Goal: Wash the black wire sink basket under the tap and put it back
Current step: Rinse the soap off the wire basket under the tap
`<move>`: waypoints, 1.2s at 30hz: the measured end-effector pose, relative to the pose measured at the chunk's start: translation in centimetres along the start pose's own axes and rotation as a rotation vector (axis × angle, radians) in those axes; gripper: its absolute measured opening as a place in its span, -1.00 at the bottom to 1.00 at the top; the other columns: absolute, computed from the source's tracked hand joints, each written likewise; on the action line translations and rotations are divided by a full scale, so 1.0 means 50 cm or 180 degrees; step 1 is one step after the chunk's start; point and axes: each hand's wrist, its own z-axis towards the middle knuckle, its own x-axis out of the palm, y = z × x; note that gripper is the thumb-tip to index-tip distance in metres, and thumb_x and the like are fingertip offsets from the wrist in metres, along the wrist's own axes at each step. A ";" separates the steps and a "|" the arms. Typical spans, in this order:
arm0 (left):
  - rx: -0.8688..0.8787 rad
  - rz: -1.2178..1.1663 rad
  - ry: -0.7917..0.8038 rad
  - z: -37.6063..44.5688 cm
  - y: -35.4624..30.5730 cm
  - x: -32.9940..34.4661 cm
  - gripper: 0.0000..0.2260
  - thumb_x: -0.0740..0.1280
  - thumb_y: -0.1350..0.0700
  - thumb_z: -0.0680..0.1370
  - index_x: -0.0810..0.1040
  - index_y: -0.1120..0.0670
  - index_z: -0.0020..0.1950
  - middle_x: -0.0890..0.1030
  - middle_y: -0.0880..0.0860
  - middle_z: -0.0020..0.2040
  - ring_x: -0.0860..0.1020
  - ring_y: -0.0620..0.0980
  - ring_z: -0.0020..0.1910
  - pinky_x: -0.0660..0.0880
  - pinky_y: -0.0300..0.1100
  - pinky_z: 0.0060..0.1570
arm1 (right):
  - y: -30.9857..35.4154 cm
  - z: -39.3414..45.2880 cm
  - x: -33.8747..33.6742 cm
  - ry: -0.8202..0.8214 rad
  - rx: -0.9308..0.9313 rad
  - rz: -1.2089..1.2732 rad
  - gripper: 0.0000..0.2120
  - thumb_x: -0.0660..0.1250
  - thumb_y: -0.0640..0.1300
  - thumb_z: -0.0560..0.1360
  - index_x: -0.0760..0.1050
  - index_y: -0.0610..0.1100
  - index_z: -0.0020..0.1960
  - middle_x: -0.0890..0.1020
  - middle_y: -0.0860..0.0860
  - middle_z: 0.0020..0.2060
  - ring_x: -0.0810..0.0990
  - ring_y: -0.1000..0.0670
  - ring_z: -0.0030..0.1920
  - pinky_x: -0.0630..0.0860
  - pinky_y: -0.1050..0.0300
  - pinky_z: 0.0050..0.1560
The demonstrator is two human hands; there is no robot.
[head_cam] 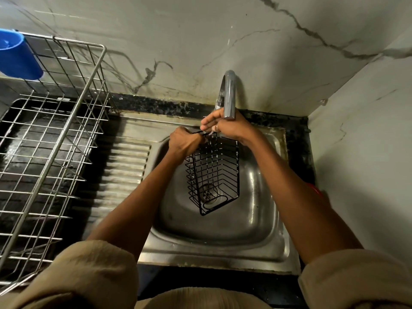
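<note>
black wire sink basket point(215, 175), a tall narrow rack of thin coated rods, is hanging up-ended over the bowl of the stainless steel sink point(256, 219), right below the spout of the curved chrome tap point(229, 94), with its low end just above the round drain strainer point(208, 194). the left hand point(185, 142) is closed around the top rim on the side away from the tap's right, knuckles up, so that one's clearly clamped on the wire. the right hand point(225, 126) sits directly under the spout at the same top edge, fingers half spread across it; looks more like rubbing or steadying than a proper clench, can't say for sure how tight it is.

handling-wise i'd guess it's light and stiff, basically all air, so it shouldn't flex much. wet coated wire is likely slippery though, and thin rods dig into fingers, so hooking fingers round the thicker rim frame seems the sensible spot, not the inner bars. not fragile imo, but it could clang against the steel if it slips.

left of the tap there's a big silver wire dish rack point(51, 141) with a blue plastic cup point(16, 54) at its far corner.

no brands, labels or writing readable anywhere.
</note>
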 end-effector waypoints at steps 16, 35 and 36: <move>0.0149 0.0230 -0.0718 -0.038 0.049 0.020 -0.66 0.41 -0.24 0.28 0.65 0.02 -0.25 0.65 -0.04 -0.34 0.64 -0.01 -0.29 0.63 -0.10 -0.17 | -0.027 0.004 0.006 -0.0462 0.0464 0.0403 -0.75 0.18 -0.42 0.53 0.60 -0.30 0.07 0.71 -0.17 -0.09 0.73 -0.05 -0.06 0.66 -0.04 0.06; -0.0566 0.0085 -0.0711 -0.120 0.075 0.018 -0.32 0.29 -0.40 0.20 0.62 0.13 0.02 0.60 0.15 0.09 0.57 0.15 0.09 0.55 0.10 0.15 | -0.029 0.011 0.011 -0.0659 0.0716 0.0563 -0.74 0.16 -0.42 0.55 0.56 -0.37 0.14 0.69 -0.23 -0.01 0.70 -0.12 0.04 0.64 0.01 0.09; -0.0655 0.0039 -0.0730 -0.118 0.085 0.020 -0.35 0.29 -0.41 0.20 0.63 0.12 -0.05 0.64 0.16 0.03 0.59 0.16 0.03 0.56 0.13 0.10 | -0.026 0.013 0.012 -0.0676 0.0730 0.0480 -0.74 0.16 -0.40 0.55 0.56 -0.36 0.14 0.69 -0.23 -0.02 0.70 -0.12 0.05 0.63 -0.01 0.10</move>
